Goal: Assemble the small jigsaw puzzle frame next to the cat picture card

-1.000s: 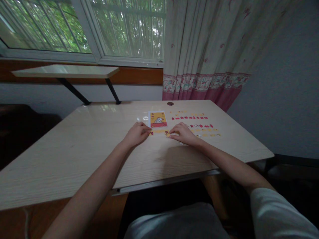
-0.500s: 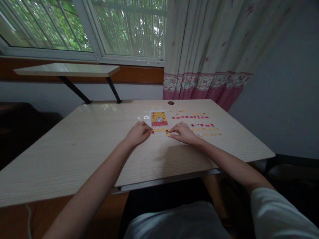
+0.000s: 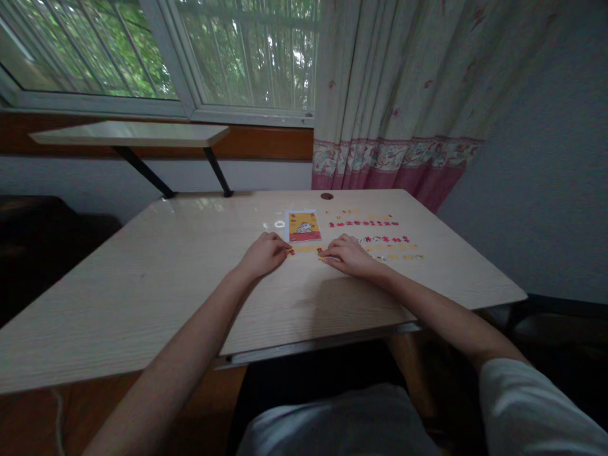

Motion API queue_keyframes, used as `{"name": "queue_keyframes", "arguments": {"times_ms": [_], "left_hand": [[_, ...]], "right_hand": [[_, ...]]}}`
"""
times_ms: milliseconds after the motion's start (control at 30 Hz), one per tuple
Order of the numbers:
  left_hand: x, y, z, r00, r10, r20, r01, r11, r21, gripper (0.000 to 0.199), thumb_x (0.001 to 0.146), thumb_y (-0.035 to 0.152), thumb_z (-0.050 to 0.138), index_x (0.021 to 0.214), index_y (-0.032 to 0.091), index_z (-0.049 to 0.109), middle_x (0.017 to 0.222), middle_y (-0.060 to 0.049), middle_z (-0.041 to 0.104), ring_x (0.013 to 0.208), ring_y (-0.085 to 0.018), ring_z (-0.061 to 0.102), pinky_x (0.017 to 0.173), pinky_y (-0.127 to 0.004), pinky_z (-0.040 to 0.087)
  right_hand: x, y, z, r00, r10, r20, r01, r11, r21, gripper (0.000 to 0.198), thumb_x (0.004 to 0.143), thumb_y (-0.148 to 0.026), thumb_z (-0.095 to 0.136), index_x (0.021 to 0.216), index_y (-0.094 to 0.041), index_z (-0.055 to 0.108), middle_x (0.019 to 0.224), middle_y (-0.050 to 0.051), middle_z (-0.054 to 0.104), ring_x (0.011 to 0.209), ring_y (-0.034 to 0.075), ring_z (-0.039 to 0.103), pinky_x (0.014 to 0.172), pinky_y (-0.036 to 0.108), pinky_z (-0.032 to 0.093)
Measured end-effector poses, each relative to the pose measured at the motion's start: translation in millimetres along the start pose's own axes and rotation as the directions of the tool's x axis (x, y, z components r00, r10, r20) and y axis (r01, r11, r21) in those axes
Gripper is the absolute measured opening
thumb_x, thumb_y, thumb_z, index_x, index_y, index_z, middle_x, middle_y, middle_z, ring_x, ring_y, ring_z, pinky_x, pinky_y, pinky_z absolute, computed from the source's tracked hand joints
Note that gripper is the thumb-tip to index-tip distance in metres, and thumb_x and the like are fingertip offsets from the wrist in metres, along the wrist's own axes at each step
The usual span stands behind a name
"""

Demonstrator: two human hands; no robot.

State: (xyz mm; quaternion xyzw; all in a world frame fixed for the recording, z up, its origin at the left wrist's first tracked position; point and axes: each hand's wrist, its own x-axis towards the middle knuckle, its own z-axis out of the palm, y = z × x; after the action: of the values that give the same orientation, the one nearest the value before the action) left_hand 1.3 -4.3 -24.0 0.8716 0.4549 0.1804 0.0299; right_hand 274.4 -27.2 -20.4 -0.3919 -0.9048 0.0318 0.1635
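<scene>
A short yellow strip of jigsaw pieces (image 3: pixel 304 249) lies on the table below a small picture card (image 3: pixel 304 227) that shows a white animal on yellow and red. My left hand (image 3: pixel 265 254) is closed, its fingertips pinching the red-marked jigsaw piece (image 3: pixel 291 252) at the strip's left end. At the other end, my right hand (image 3: pixel 350 254) has thumb and forefinger together on a jigsaw piece with a dark red figure (image 3: pixel 320 251). The fingers partly cover both end pieces. Whether every piece in the strip is joined, I cannot tell.
Loose red jigsaw pieces (image 3: pixel 365 223) lie in rows to the right, with yellow ones (image 3: pixel 396 247) nearer me. A raised shelf (image 3: pixel 133 134) stands at the table's back left. Behind the table (image 3: pixel 190 285) are a window and a curtain (image 3: pixel 394 152).
My right thumb has drawn closer to the forefinger at the right-end piece. The left hand stays where it was; the view has shifted very slightly.
</scene>
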Motion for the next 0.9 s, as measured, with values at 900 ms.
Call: {"name": "queue_keyframes", "arguments": {"times_ms": [900], "left_hand": [[1.2,-7.5,-5.0,1.000,0.025,0.013,-0.025,1.000,-0.011,0.026,0.083,0.027,0.051,0.095,0.018,0.072,0.091,-0.010,0.062,0.086,-0.021,0.056,0.082,-0.036,0.045]], "right_hand": [[5.2,1.6,2.1,0.996,0.076,-0.047,-0.077,0.997,-0.027,0.031,0.090,-0.040,0.047,0.109,-0.024,0.067,0.099,0.006,0.064,0.093,0.021,0.047,0.081,0.033,0.028]]}}
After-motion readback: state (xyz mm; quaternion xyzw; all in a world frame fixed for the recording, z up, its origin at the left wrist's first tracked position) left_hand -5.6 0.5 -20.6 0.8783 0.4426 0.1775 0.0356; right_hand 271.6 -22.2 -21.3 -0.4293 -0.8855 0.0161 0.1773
